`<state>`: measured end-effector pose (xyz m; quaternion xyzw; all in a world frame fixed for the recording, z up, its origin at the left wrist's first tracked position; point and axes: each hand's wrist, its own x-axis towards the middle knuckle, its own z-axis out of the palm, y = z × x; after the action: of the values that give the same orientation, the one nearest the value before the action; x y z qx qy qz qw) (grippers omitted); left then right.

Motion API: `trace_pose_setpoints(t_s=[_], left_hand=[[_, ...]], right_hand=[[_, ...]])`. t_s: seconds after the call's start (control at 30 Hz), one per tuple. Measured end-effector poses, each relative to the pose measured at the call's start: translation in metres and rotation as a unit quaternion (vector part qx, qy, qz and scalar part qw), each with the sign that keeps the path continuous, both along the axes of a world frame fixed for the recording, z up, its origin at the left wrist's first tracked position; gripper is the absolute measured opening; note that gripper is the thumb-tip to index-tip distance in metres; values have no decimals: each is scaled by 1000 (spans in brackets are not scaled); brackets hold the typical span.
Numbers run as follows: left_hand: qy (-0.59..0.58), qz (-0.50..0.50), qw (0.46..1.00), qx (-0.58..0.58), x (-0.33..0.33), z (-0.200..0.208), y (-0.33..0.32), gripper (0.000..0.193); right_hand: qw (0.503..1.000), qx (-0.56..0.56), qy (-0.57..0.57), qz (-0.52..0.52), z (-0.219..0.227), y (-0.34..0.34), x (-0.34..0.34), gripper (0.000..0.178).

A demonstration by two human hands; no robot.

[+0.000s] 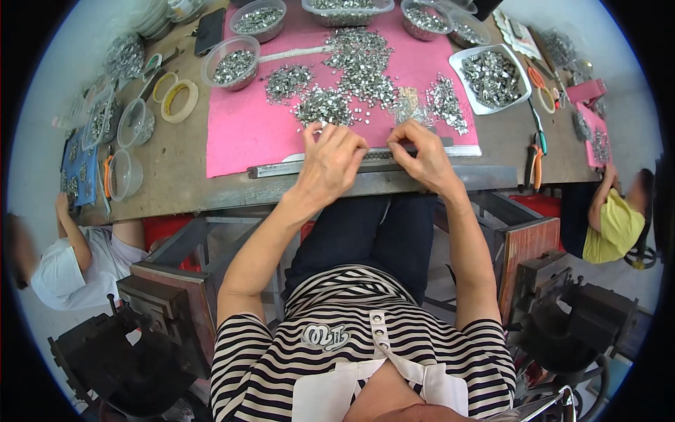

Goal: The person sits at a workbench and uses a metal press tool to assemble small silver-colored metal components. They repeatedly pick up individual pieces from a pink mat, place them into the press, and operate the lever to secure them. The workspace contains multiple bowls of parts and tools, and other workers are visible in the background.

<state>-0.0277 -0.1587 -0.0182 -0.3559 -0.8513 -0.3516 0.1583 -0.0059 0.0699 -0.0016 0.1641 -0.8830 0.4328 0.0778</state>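
Note:
My left hand [329, 163] is bent over the near edge of a heap of small silvery metal pieces [322, 105], its fingers curled. Whatever is at its fingertips is hidden or too small to name. My right hand [427, 160] pinches thumb and forefinger together just above a long narrow metal strip [378, 156]; any piece in the pinch is not visible. The strip lies along the front of a pink mat [228, 141], with a row of small dark parts between my hands. Thin silvery pins [411, 112] lie just beyond my right hand.
Clear tubs of metal pieces [232, 67] and a white tray [467, 60] edge the mat. Tape rolls [180, 101] are on the left; orange-handled pliers [534, 163] on the right. Two people sit at either side. A metal rail [485, 176] runs along the table's front.

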Motion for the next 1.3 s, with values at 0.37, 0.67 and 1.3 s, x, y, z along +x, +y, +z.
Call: trace_pose_setpoints(t_s=[0.37,0.67,1.3], left_hand=[[32,-16,999,-18,9,-8,23,11],[10,4,993,-116,-15,-1,-7,38],[-13,33,970,-241,-25,6,-36,50]], right_hand=[[984,121,125,24,-9,0,19,13],[989,82,122,-29,0,12,8,21],[946,289,129,65,-18,-1,-48,40]])
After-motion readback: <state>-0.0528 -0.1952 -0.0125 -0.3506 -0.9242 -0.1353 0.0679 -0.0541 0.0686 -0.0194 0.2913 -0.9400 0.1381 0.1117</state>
